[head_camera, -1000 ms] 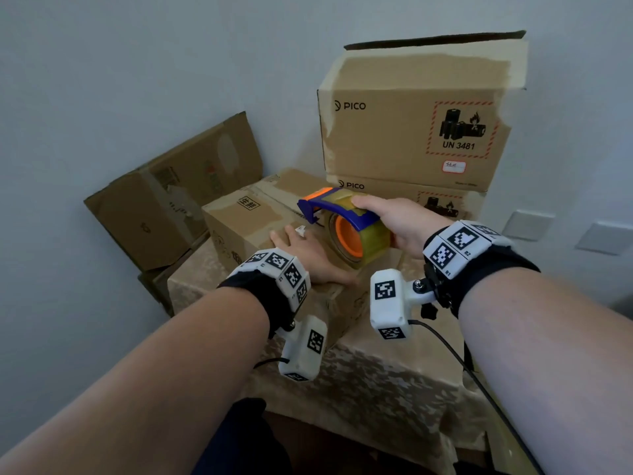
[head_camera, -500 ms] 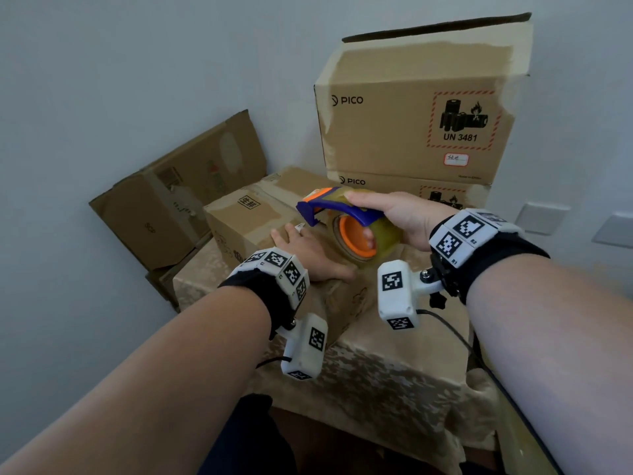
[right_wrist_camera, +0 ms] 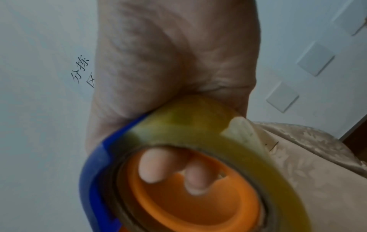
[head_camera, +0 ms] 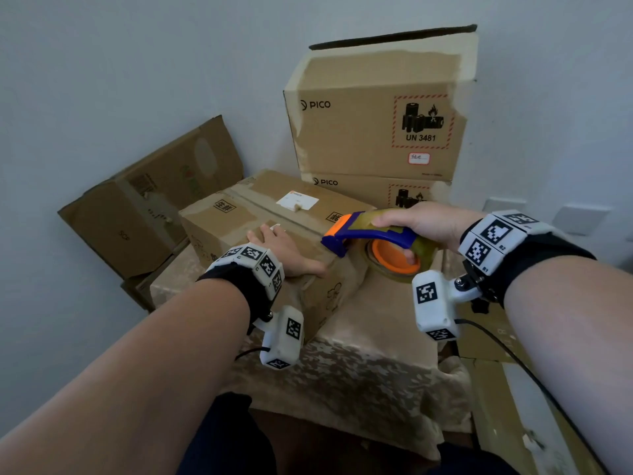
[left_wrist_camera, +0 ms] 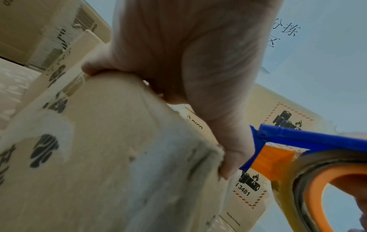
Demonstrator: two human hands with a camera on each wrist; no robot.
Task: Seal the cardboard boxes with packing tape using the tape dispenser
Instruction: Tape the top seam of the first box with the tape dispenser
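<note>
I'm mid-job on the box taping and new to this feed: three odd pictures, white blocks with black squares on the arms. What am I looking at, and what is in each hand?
No machine here: a person works bare-handed. The white blocks are small cameras strapped to the wrists.

The wide picture comes from a camera on the person's head, looking down at a cloth-covered table. On it lies a cardboard box; two PICO boxes are stacked behind it, and another box leans at the wall.

The left hand rests flat on the near end of the cardboard box, thumb over the edge; the left wrist picture shows this from below.

The right hand grips the blue and orange tape dispenser just right of the box. In the right wrist picture, fingertips show through its orange hub.
</note>
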